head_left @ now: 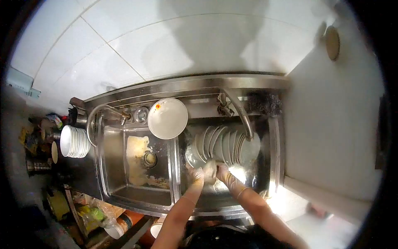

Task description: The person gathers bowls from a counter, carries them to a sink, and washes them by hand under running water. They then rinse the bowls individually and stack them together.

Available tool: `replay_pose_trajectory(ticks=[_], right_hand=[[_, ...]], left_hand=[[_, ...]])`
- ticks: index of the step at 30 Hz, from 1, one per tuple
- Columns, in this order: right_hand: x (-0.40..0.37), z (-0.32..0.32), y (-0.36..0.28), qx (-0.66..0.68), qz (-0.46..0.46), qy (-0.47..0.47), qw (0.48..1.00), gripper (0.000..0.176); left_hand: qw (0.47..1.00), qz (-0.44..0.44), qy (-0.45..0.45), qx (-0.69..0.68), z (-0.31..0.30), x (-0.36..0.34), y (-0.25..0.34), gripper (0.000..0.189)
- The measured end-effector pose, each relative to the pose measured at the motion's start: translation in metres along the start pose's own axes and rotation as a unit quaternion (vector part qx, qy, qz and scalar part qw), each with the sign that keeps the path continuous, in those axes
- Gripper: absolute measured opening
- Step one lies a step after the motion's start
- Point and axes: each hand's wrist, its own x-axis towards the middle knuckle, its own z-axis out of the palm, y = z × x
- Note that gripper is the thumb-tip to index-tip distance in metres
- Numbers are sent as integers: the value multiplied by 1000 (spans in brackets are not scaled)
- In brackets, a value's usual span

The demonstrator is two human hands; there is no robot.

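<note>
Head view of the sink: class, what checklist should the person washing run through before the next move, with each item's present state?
1. Left hand and right hand both on the pale item in the right basin: ok.
2. Firm hold on that item: cannot tell, too blurred.
3. Row of plates standing on edge beyond the hands: ok.
4. Water running from the tap: cannot tell.
5. Left basin free of scraps: not ok, residue lies by the drain.
6. White bowl steady on the divider: cannot tell.
</note>
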Motion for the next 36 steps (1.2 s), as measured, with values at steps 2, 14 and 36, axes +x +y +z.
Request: replay_pose_trajectory(ticks=[2, 14, 36], right_hand=[[4, -12, 1, -350, -94, 68, 929, 30], [26, -26, 79, -932, -316, 73, 162, 29], [-97, 25, -2, -861, -145, -239, 424, 34]], left_hand=[[996, -34, 4, 80, -1, -6, -17, 56], [675, -305, -501, -448, -78, -57, -40, 42], [930, 329, -155, -57, -118, -76, 3, 42]])
